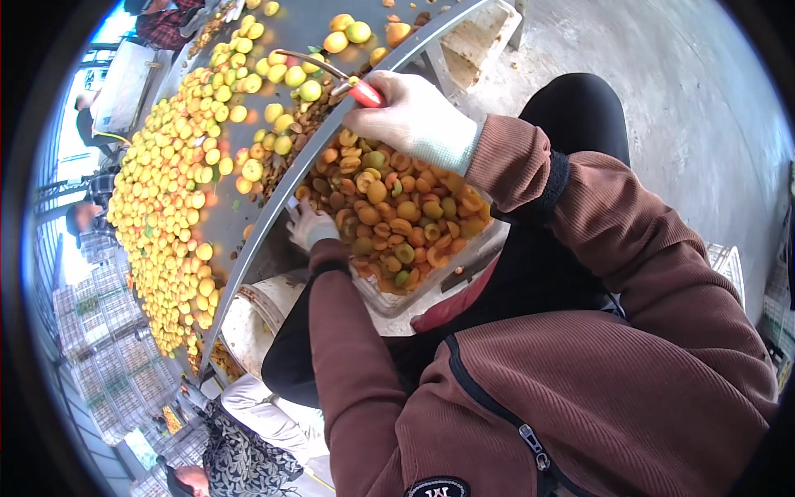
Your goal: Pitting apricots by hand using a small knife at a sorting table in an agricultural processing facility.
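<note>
My right hand, in a white knit-cuffed glove, grips a red-handled hand tool with a slim curved metal jaw and a pivot. It is above the rim of a metal table, the tool's tip reaching over the tabletop. Below is a plastic tub full of halved, pitted apricots. At the tub's left side, under the table rim, is my gloved left hand. Slightly blurred, it has its fingers apart, and no fruit shows in it. Whole apricots cover much of the table; loose pits gather along its near rim.
A white bucket stands by my left knee, and a stained pale bin is beneath the table's far end. Another person sits at lower left; more people are across the table. Stacked crates line the left side.
</note>
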A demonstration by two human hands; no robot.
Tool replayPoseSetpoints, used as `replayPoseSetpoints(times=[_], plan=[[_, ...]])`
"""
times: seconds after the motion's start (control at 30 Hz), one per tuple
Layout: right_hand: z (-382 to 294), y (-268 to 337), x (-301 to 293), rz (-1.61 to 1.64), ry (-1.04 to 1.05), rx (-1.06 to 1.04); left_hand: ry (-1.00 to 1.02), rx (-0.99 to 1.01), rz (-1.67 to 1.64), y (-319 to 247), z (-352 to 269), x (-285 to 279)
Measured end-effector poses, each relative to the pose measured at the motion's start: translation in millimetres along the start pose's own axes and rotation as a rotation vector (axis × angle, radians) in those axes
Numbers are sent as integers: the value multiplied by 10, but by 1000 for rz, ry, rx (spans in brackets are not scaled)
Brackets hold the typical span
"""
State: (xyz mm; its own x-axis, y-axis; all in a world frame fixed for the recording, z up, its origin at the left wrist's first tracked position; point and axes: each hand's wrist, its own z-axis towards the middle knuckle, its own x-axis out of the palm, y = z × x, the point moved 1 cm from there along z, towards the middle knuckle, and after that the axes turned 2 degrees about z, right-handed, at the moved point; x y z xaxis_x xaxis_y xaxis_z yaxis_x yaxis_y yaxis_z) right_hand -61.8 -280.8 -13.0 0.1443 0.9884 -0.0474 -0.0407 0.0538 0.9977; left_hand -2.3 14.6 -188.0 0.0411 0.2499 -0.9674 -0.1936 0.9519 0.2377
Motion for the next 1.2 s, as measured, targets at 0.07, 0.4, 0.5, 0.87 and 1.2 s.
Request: replayPoseSetpoints(times=[0.07,0.4,0.5,0.87,1.2], plan=[[12,30,0,-57,25,-46,87,97,75,107,144,-10],[83,-71,80,-67,35,-42,78,287,189,395,442,299],[82,-15,128,-102,61,-40,101,191,-202,699,524,312],[45,-18,207,-57,97,-61,877,349,-1077,129,-810,101],[126,-28,-85,-207,-88,-83,238,362,-958,-141,-620,-289]])
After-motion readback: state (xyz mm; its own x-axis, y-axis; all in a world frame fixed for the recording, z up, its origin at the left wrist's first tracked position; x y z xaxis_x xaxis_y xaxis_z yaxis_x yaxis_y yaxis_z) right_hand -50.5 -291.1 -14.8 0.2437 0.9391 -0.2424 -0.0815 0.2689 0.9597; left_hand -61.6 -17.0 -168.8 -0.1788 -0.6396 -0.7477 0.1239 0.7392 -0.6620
